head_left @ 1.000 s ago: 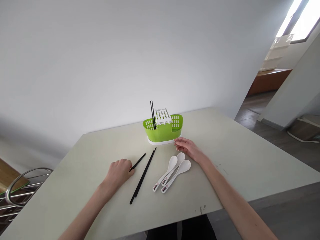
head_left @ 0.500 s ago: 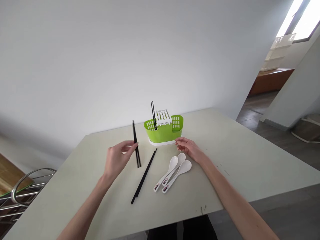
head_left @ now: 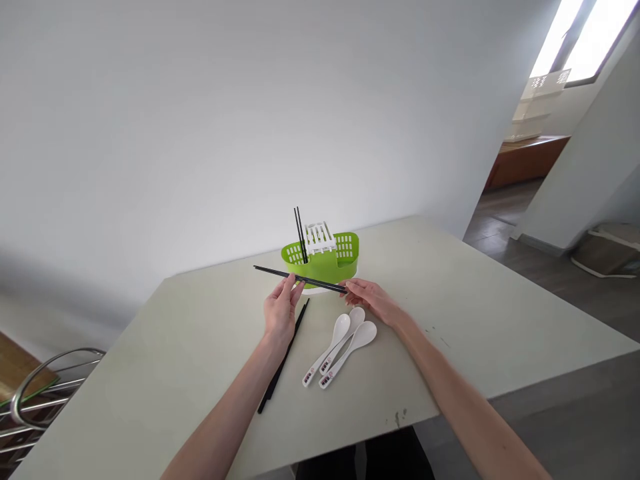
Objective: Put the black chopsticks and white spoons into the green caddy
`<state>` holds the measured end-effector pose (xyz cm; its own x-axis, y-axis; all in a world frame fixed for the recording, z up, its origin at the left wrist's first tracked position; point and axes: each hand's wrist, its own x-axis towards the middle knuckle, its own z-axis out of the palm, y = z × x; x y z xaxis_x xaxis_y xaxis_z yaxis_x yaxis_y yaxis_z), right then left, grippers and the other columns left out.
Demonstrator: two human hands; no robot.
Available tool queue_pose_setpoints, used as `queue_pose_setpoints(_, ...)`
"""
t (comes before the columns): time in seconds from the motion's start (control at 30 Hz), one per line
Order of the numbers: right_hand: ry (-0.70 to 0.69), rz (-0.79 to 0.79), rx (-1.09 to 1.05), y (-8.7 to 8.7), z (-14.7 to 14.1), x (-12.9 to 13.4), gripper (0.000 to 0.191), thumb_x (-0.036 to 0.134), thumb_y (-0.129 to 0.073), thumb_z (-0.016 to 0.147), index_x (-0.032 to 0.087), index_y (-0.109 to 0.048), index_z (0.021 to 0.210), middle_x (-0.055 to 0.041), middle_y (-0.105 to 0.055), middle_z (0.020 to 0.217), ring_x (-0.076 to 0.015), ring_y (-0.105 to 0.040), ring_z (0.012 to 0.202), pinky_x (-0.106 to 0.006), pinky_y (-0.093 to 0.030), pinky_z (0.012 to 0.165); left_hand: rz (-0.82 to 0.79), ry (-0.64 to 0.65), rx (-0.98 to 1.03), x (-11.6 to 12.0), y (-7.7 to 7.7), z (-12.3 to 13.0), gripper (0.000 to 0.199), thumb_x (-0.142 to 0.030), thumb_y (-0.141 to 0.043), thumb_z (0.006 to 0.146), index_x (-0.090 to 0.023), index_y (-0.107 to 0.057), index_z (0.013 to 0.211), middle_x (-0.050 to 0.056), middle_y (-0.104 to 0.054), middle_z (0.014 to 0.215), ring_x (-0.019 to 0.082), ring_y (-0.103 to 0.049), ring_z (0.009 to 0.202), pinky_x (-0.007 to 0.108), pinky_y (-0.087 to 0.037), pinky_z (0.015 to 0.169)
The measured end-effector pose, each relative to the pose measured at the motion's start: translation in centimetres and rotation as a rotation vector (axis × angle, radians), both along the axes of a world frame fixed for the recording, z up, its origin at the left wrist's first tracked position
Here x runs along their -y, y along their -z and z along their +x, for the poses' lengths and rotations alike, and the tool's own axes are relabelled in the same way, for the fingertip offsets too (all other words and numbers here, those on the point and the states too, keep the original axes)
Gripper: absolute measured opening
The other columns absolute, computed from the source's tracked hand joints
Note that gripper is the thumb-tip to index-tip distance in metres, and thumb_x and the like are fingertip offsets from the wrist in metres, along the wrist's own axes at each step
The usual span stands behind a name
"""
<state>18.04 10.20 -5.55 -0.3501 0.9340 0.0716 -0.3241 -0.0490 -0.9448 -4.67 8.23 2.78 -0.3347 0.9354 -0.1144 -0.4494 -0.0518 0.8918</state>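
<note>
My left hand [head_left: 281, 308] pinches a pair of black chopsticks [head_left: 273, 271] near their middle, and they lie nearly level in front of the basket. At their right end are the fingers of my right hand [head_left: 369, 297], closed on the tips. Behind them sits a green basket [head_left: 323, 267] with a white slatted rack [head_left: 320, 238] and a white base. Two black chopsticks [head_left: 300, 230] stand upright in its left compartment. Another black pair [head_left: 280, 373] lies on the table, partly hidden by my left hand. Three white spoons [head_left: 361, 335] lie together below my right hand.
The pale table [head_left: 200, 333] meets a plain wall behind the basket. A metal rack [head_left: 45, 393] with a wooden board stands beyond the table's left edge. Dark marks show near the front edge. A window and a brown ledge [head_left: 525, 160] are at the far right.
My left hand has moved right and turned the chopsticks from upright to nearly level. My right hand's fingers have closed on their right end. The view has shifted slightly.
</note>
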Motion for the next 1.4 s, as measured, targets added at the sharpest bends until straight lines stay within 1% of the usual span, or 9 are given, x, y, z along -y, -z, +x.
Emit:
queue_pose_setpoints(0.17, -0.001, 0.034, 0.027, -0.1, 0.0, 0.0, 0.042, 0.059, -0.080, 0.083, 0.024, -0.081, 0.107, -0.0051, -0.079, 0.103, -0.0166, -0.065, 0.081, -0.032, -0.051, 0.079, 0.029, -0.009, 0.004, -0.9, 0.6, 0.4, 0.011, -0.016, -0.085, 0.083, -0.014, -0.075, 0.086, 0.008, -0.078, 0.112, 0.023, -0.074, 0.116, 0.036, -0.056, 0.114)
queue_pose_setpoints(0.27, 0.017, 0.016, -0.004, 0.2, -0.1, -0.2, 0.044, 0.057, -0.081, 0.083, 0.025, -0.080, 0.113, -0.0054, -0.080, 0.106, -0.0168, -0.068, 0.083, -0.033, -0.053, 0.083, 0.032, -0.019, -0.003, -1.0, 1.2, 0.5, 0.014, -0.018, -0.087, 0.082, -0.015, -0.074, 0.086, 0.007, -0.079, 0.109, 0.024, -0.074, 0.118, 0.036, -0.056, 0.113)
queue_pose_setpoints(0.4, 0.022, -0.020, -0.026, 0.8, -0.2, -0.4, 0.045, 0.053, -0.082, 0.084, 0.028, -0.079, 0.122, -0.0059, -0.081, 0.112, -0.0187, -0.073, 0.088, -0.034, -0.057, 0.085, 0.035, -0.017, -0.031, -0.8, 2.0, 0.9, 0.018, -0.022, -0.089, 0.080, -0.015, -0.074, 0.087, 0.006, -0.079, 0.102, 0.023, -0.076, 0.113, 0.036, -0.057, 0.112)
queue_pose_setpoints(0.57, 0.049, -0.054, -0.036, 1.0, -0.2, -0.6, 0.042, 0.049, -0.083, 0.084, 0.027, -0.079, 0.120, -0.0076, -0.081, 0.112, -0.0205, -0.076, 0.087, -0.036, -0.062, 0.082, 0.037, 0.007, -0.040, -0.7, 2.4, 0.9, 0.017, -0.023, -0.088, 0.081, -0.014, -0.074, 0.085, 0.004, -0.077, 0.093, 0.019, -0.078, 0.100, 0.033, -0.057, 0.110)
queue_pose_setpoints(0.9, 0.079, -0.096, -0.085, 0.6, -0.2, -0.5, 0.033, 0.045, -0.089, 0.079, 0.023, -0.080, 0.101, -0.0092, -0.082, 0.106, -0.0215, -0.078, 0.085, -0.036, -0.064, 0.083, 0.058, 0.040, -0.046, -0.6, 2.1, 0.7, 0.018, -0.023, -0.089, 0.080, -0.014, -0.074, 0.084, 0.002, -0.077, 0.093, 0.017, -0.078, 0.097, 0.032, -0.057, 0.109)
queue_pose_setpoints(1.1, 0.063, -0.106, -0.095, 0.3, -0.1, -0.3, 0.031, 0.044, -0.088, 0.079, 0.023, -0.078, 0.099, -0.0089, -0.082, 0.105, -0.0222, -0.078, 0.088, -0.037, -0.063, 0.087, 0.066, 0.049, -0.027, -0.6, 2.2, 0.4, 0.019, -0.023, -0.089, 0.079, -0.015, -0.074, 0.087, 0.004, -0.079, 0.097, 0.018, -0.078, 0.102, 0.032, -0.056, 0.110)
queue_pose_setpoints(1.27, 0.058, -0.101, -0.093, 0.2, -0.2, -0.2, 0.033, 0.046, -0.089, 0.078, 0.022, -0.078, 0.099, -0.0088, -0.081, 0.104, -0.0216, -0.077, 0.088, -0.037, -0.062, 0.088, 0.075, 0.053, -0.033, -0.5, 2.3, 0.4, 0.020, -0.024, -0.090, 0.077, -0.014, -0.075, 0.085, 0.004, -0.079, 0.097, 0.018, -0.078, 0.101, 0.033, -0.056, 0.110)
queue_pose_setpoints(1.33, 0.051, -0.089, -0.096, 0.1, -0.1, -0.2, 0.034, 0.046, -0.088, 0.078, 0.022, -0.078, 0.100, -0.0089, -0.081, 0.106, -0.0212, -0.076, 0.088, -0.037, -0.061, 0.088, 0.089, 0.050, -0.054, -0.7, 1.8, 0.2, 0.019, -0.024, -0.090, 0.077, -0.014, -0.076, 0.085, 0.005, -0.079, 0.097, 0.018, -0.078, 0.099, 0.033, -0.056, 0.109)
queue_pose_setpoints(1.4, 0.050, -0.072, -0.097, 0.1, -0.1, -0.2, 0.033, 0.048, -0.086, 0.080, 0.022, -0.077, 0.100, -0.0090, -0.081, 0.109, -0.0200, -0.075, 0.088, -0.036, -0.060, 0.088, 0.141, 0.033, -0.096, -1.2, 0.5, -0.6, 0.021, -0.026, -0.089, 0.077, -0.013, -0.076, 0.087, 0.006, -0.079, 0.099, 0.018, -0.077, 0.099, 0.034, -0.056, 0.110)
